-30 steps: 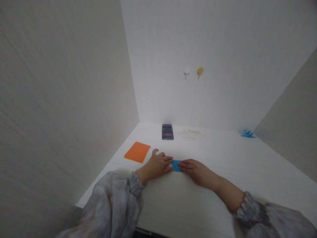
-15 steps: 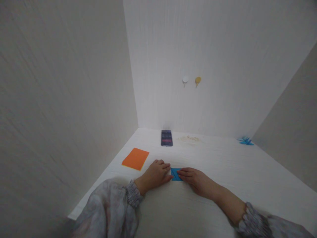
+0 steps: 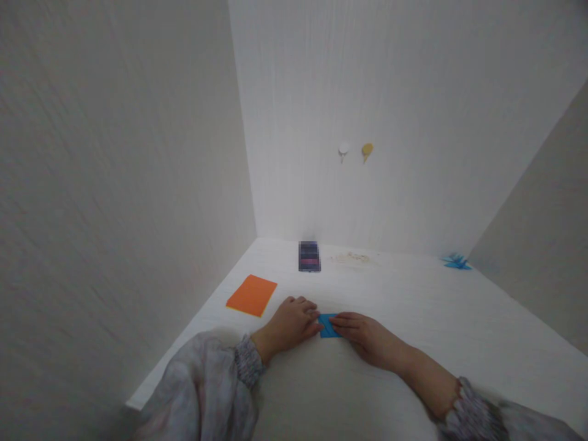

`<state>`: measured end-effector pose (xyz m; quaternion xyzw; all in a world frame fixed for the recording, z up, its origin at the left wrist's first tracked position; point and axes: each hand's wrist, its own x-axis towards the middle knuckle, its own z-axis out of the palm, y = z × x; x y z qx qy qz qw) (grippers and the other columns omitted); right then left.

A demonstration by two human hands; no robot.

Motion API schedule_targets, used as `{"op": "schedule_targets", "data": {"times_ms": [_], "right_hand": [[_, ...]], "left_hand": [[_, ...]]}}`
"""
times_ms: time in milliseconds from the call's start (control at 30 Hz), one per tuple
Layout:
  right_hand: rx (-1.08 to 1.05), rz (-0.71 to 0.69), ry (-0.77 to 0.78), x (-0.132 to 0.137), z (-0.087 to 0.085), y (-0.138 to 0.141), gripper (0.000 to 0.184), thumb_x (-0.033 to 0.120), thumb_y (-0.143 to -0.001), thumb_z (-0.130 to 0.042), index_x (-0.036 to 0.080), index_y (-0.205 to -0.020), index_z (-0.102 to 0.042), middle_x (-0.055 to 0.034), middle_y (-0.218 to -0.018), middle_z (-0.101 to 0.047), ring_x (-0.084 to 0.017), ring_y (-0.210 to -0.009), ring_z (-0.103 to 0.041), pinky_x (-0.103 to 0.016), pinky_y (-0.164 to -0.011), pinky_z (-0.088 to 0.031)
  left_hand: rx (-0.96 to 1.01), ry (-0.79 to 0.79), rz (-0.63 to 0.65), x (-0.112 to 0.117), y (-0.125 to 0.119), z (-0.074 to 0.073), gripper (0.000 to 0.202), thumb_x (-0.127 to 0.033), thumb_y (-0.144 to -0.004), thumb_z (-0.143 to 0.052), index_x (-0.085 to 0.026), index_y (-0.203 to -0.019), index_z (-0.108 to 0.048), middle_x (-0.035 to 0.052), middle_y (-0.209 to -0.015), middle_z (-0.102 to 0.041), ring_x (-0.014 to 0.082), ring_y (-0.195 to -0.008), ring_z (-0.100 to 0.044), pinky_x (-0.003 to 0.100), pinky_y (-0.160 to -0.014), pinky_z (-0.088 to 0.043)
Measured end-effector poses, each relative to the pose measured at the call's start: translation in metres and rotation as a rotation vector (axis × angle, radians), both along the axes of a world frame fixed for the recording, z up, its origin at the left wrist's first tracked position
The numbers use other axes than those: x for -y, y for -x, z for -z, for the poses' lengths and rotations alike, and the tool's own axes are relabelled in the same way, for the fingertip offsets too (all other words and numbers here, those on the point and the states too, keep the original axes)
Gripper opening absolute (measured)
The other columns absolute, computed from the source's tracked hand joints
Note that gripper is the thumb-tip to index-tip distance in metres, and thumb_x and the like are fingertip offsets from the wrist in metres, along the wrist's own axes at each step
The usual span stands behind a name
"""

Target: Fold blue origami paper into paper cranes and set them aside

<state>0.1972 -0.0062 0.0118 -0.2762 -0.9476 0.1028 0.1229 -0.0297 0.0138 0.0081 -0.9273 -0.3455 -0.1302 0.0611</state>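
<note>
A small folded piece of blue paper [image 3: 327, 331] lies flat on the white tabletop between my hands, with a slanting crease line on its face. My left hand [image 3: 294, 321] is at its left edge, fingers curled and thumb tip against the paper, holding it there. From the right, my right hand [image 3: 362, 334] presses close-set fingertips on the paper's top, covering its right part. My right thumb is mostly hidden.
An orange paper sheet [image 3: 252, 295] lies left of my hands. A dark, pixelated rectangular item [image 3: 309, 256] is near the back wall, and a blue folded-paper piece [image 3: 456, 262] sits in the back right corner. Two hooks, white [image 3: 343, 149] and yellow [image 3: 367, 150], are on the wall.
Both hands stay nearly where they were on the blue paper. The whole view has shifted very slightly, and a bit more of the slanting crease shows.
</note>
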Motion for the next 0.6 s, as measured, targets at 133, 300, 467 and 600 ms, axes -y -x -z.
{"op": "schedule_targets", "data": {"times_ms": [133, 300, 467, 600], "right_hand": [[-0.013, 0.021, 0.01, 0.007, -0.007, -0.001, 0.044, 0.009, -0.073, -0.043, 0.015, -0.116, -0.051, -0.0087, -0.119, -0.052, -0.02, -0.113, -0.043, -0.036, -0.097, -0.035], [-0.012, 0.109, -0.029, 0.008, -0.003, 0.004, 0.028, 0.026, -0.083, -0.044, 0.016, -0.103, -0.059, -0.0087, -0.112, -0.057, -0.021, -0.107, -0.048, -0.034, -0.091, -0.04], [0.019, 0.197, -0.089, 0.007, 0.001, 0.018, 0.023, 0.03, -0.084, -0.044, 0.017, -0.089, -0.063, -0.0082, -0.098, -0.062, -0.02, -0.093, -0.055, -0.031, -0.08, -0.045], [0.062, 0.232, -0.115, 0.009, -0.003, 0.023, 0.022, 0.029, -0.083, -0.046, 0.016, -0.091, -0.062, -0.0079, -0.094, -0.063, -0.02, -0.089, -0.056, -0.03, -0.078, -0.045]], "left_hand": [[0.033, 0.012, 0.003, 0.0, 0.001, 0.0, 0.03, -0.039, -0.085, -0.04, -0.021, -0.101, -0.058, 0.0036, -0.105, -0.058, 0.0185, -0.095, -0.05, 0.033, -0.078, -0.038], [0.079, 0.03, 0.032, 0.001, 0.003, 0.001, 0.029, -0.035, -0.083, -0.043, -0.02, -0.105, -0.056, 0.0051, -0.107, -0.057, 0.0193, -0.095, -0.049, 0.035, -0.081, -0.038], [0.125, 0.045, 0.035, 0.001, 0.0, 0.001, 0.03, -0.03, -0.083, -0.044, -0.018, -0.109, -0.053, 0.007, -0.103, -0.056, 0.0186, -0.094, -0.048, 0.034, -0.081, -0.039], [0.136, 0.055, 0.066, 0.0, -0.003, 0.001, 0.024, -0.025, -0.083, -0.044, -0.019, -0.104, -0.056, 0.0067, -0.101, -0.057, 0.018, -0.092, -0.048, 0.033, -0.08, -0.04]]}}
